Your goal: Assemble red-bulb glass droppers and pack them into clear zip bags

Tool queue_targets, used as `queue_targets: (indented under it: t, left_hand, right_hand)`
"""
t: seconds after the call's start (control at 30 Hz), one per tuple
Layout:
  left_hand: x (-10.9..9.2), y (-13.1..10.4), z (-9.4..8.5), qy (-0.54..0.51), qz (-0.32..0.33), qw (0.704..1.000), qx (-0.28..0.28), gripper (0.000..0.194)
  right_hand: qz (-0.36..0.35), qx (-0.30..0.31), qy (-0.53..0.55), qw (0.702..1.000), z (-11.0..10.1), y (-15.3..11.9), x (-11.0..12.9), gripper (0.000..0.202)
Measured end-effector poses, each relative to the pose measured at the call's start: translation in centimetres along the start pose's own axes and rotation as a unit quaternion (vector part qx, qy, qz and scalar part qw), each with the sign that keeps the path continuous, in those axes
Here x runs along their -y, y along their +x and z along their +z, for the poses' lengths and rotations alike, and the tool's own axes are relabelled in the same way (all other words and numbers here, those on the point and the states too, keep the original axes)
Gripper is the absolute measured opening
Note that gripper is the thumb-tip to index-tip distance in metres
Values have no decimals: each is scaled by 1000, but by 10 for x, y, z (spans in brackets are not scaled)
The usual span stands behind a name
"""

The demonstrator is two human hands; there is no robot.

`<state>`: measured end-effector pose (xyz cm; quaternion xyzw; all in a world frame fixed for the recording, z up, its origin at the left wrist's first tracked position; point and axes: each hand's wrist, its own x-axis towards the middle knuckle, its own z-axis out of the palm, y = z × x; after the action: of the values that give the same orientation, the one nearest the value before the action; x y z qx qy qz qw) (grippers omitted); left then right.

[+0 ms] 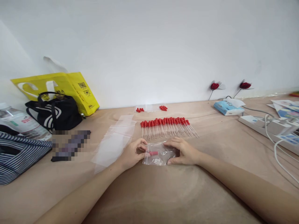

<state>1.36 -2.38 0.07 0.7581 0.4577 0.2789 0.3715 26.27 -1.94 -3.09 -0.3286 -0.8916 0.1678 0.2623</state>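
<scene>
A clear zip-lock bag (158,160) lies on the table between my two hands, its zip edge to the left. Inside, or at its mouth, shows a red dropper bulb (153,153); I cannot tell which. My left hand (133,154) pinches the bag's mouth, with the thumb at the bulb's left end. From the other side, my right hand (183,151) grips the closed end between thumb and fingers. Just beyond the hands, several glass droppers (167,128) with red bulbs lie side by side in a row. Flat empty zip-lock bags (112,144) overlap left of them.
Behind the droppers lies another bag with loose red bulbs (163,108). At left stand a yellow bag (86,93), a black bag (66,112), a bottle (28,121) and striped cloth (23,155). Tissues (227,107) and a power strip (252,121) with cables sit right.
</scene>
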Motion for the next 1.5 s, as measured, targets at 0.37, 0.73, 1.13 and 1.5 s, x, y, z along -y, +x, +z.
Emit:
queue_targets:
  t: [0.37,0.73,1.13,1.5]
  left_hand:
    - [28,84,-54,127,-97,970,-182,14]
    - [42,133,-37,23,-162,970,-178,21]
    - [18,32,-63,-193,-36,939,-282,35]
    - [32,-8,-30,-199,-51,917,-341,41]
  right_hand:
    - [5,2,5,1000,0,0,-2,69]
    - [-2,10,3,1000,-1,0,-2,68]
    - [-2,7,1,1000,-1,0,-2,67]
    - [-1,4,3,1000,0,0,-3,67]
